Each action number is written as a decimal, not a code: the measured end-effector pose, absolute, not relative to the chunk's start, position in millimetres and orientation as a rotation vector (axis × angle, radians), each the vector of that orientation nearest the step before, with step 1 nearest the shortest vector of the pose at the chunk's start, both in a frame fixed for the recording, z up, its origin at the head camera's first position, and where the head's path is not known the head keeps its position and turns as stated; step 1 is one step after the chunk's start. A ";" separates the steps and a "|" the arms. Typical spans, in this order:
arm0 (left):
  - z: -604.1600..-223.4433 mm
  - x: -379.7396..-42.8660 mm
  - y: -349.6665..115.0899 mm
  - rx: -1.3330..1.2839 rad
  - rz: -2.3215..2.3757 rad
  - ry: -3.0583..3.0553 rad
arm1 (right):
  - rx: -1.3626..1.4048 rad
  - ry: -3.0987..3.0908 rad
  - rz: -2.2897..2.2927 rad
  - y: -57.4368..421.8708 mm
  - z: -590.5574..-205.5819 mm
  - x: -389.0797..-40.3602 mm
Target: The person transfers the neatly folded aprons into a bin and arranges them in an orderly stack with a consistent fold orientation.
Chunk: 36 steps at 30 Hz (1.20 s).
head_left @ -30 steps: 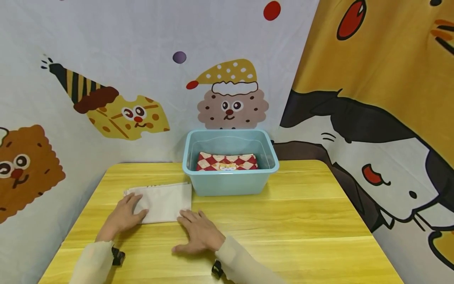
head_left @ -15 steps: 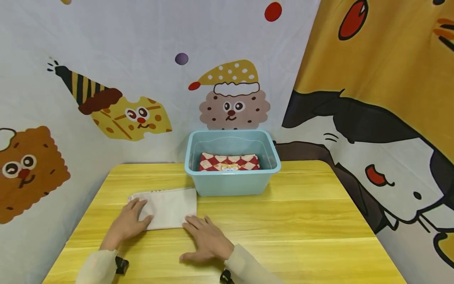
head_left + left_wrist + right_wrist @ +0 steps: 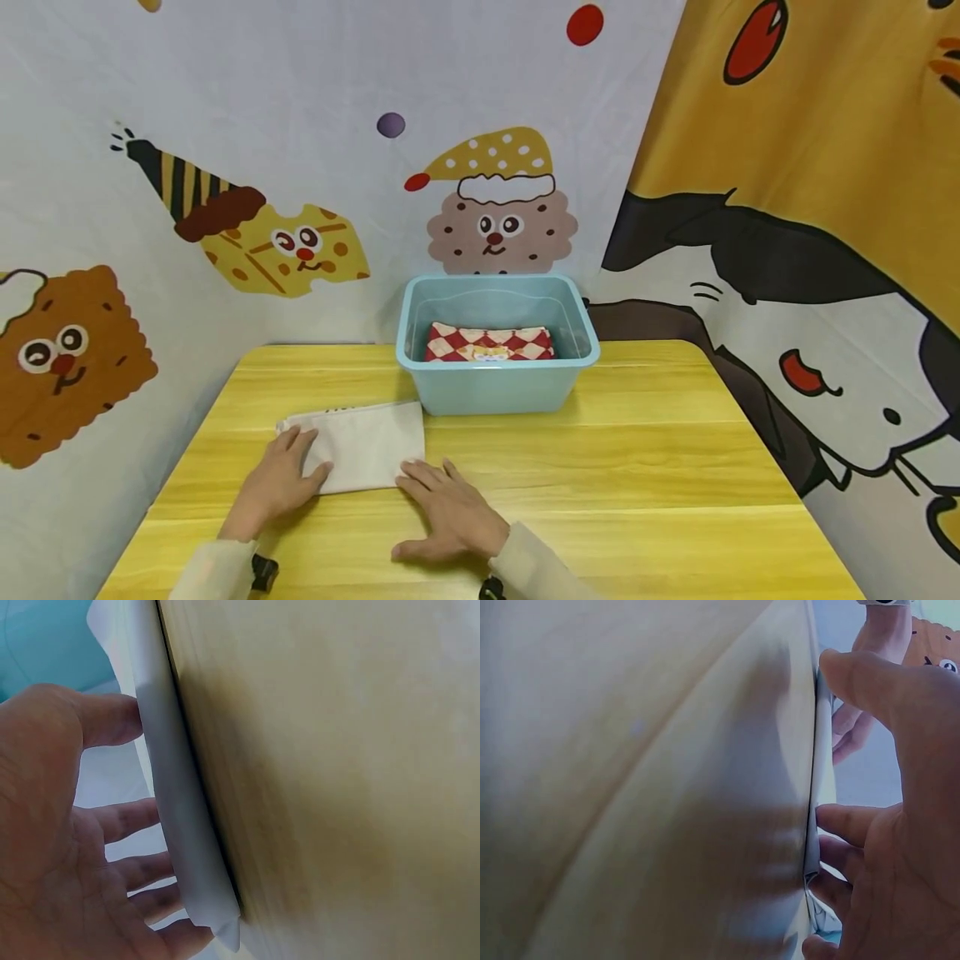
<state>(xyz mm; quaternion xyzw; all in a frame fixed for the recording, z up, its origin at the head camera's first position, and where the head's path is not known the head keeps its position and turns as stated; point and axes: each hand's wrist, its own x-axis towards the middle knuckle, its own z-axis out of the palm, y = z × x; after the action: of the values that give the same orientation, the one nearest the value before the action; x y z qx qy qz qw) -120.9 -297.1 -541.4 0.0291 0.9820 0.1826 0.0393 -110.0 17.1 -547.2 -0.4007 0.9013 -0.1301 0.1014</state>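
A folded white cloth (image 3: 369,450) lies flat on the table, with some dark marks showing along its far edge. My left hand (image 3: 279,479) rests on its left end, fingers spread and thumb on the near part. At the near right corner, the fingertips of my right hand (image 3: 453,517) touch the cloth; the thumb is out over the wood. In the left wrist view the fingertips press on the cloth's thick folded edge (image 3: 169,780). The right wrist view shows the layered side of the cloth (image 3: 823,750) under straight fingers.
Behind the cloth stands a light blue plastic bin (image 3: 491,392), its near left corner close to the cloth. Inside lies a folded red and cream checkered cloth (image 3: 457,343). The yellow wood-grain table (image 3: 637,467) backs onto a cartoon-printed curtain (image 3: 315,108).
The white cloth has slid a little toward me and to the right, both hands moving with it. The head view has shifted slightly. The bin and the checkered cloth stay put.
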 end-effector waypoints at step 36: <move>-538.3 -89.6 -257.5 0.127 0.482 3.047 | -1.233 2.690 -0.444 62.7 -549.0 -71.1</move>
<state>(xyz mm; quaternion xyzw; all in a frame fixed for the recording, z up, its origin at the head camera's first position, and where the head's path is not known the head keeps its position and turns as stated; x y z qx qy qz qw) -89.6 -257.5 -538.3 0.0411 0.9865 0.1560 0.0268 -71.1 62.7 -549.0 -0.4108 0.8966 -0.1479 0.0747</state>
